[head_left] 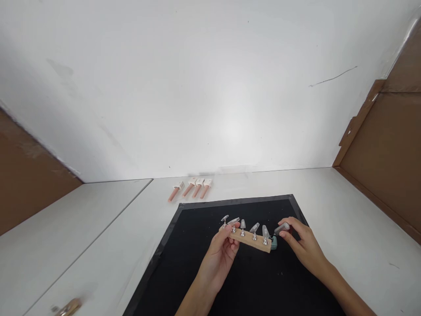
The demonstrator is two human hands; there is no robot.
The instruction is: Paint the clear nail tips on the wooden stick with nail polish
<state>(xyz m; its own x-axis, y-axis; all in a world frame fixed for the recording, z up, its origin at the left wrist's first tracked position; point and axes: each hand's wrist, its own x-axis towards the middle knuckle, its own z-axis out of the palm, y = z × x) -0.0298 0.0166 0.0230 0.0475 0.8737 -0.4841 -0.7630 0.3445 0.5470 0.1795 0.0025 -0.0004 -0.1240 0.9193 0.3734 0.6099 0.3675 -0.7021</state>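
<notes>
Five small, shiny metal stands (242, 233) rise in a row from a pale wooden bar (250, 240), each topped with a clear, glossy tip (265, 231). The tips are flat, narrow and rounded, and they lean at different angles. The bar is a straight, squared-off length with a smooth, matte face, held above the front-middle part of a black mat (184, 259).

The left hand (219, 259) is closed around the bar's left end, thumb on top and fingers beneath. The right hand (303, 245) pinches a grey cylindrical cap (281, 228) between thumb and fingers, near the bar's right end. Just below the cap, a small green bottle (274, 242) with a glossy surface shows beside that end; what supports it is hidden.

The mat is flat and dark with a greyer taped border, lying on a smooth white table (332, 197). Beyond its far left corner lie four pink tubes (187, 190) with blocky white ends. A blurred brown object (69, 307) sits at the lower left. Behind stands a scuffed white wall (197, 87), flanked by brown panels (388, 149).
</notes>
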